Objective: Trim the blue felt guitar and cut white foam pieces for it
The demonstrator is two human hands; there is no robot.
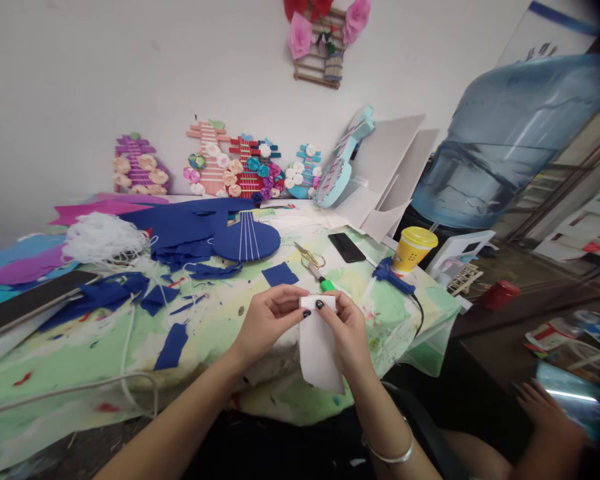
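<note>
Between my two hands is a piece of white cardboard (320, 353), held near the table's front edge with its long end hanging down. My left hand (270, 317) pinches its upper left edge between thumb and fingers. The upper right edge is gripped by my right hand (347, 327), the thumb lying on the front face. Just beyond the fingertips lie a green-and-grey craft knife (324, 281) and gold-handled scissors (310, 257). A small blue fabric piece (280, 274) rests to their left. Farther back sits a blue guitar-shaped body (250, 240) with white strings.
Blue fabric scraps and white string (105, 240) cover the left side. A phone (347, 247), a blue glue gun (393, 275) with a cord and a yellow cup (415, 248) stand right. Decorated guitars (250, 167) line the wall. Another person's hand (545, 407) is at lower right.
</note>
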